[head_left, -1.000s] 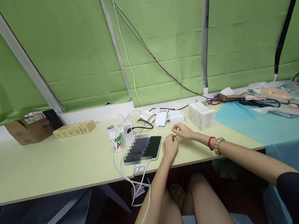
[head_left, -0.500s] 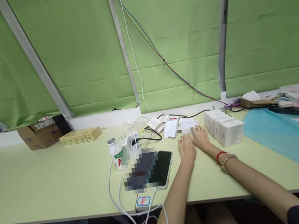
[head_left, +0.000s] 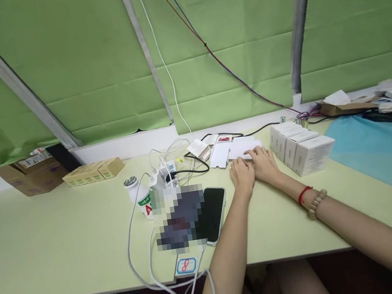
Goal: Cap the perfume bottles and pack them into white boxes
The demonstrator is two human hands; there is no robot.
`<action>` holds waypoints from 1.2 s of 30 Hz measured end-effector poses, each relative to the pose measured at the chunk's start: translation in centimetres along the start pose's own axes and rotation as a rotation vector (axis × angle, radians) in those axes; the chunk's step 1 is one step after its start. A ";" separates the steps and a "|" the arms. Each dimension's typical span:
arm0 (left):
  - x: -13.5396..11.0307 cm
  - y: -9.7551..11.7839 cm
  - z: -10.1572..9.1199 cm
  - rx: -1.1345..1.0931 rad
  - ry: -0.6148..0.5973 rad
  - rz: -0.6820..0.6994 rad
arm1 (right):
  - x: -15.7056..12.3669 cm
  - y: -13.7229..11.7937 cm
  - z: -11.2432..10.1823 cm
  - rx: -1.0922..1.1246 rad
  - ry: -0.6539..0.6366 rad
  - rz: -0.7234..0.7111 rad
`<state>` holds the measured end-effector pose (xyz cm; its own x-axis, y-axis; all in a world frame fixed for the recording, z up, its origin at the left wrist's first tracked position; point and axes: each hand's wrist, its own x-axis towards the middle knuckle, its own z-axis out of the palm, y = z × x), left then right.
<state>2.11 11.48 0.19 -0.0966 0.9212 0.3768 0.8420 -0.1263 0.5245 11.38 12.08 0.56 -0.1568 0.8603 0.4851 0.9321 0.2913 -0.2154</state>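
My left hand (head_left: 242,176) and my right hand (head_left: 264,164) rest side by side, palms down, on the pale green table (head_left: 65,235). Their fingers lie flat and reach the near edge of some white cards or small flat boxes (head_left: 241,148); neither hand holds anything. A red string and a bead bracelet (head_left: 311,198) circle my right wrist. A dark phone (head_left: 213,213) lies just left of my left forearm, beside a blurred-out device (head_left: 179,216).
White cartons (head_left: 301,151) stand right of my hands. A small white bottle (head_left: 141,199), a charger with white cables (head_left: 165,173), tan boxes (head_left: 92,171) and a cardboard box (head_left: 32,171) lie left. A blue sheet (head_left: 384,153) covers the table's right end. Green blinds hang behind.
My hands, loosely curled and pinching a second ago, reached forward and now lie flat by the white cards. The view has shifted closer to the table and slightly left.
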 end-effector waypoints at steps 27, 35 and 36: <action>-2.4 3.0 -0.5 -0.182 -0.012 -0.067 | 0.2 0.8 -1.9 -0.032 -0.082 -0.099; -1.9 2.3 -0.2 -0.180 0.018 -0.136 | -0.5 0.3 -0.5 -0.136 -0.166 0.289; -1.8 2.2 -0.1 -0.192 0.019 -0.137 | -0.6 0.1 -0.5 -0.116 -0.200 0.323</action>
<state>4.09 9.46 0.73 -0.2147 0.9278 0.3050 0.7040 -0.0694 0.7068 11.77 11.40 0.68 0.1009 0.9679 0.2303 0.9726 -0.0472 -0.2275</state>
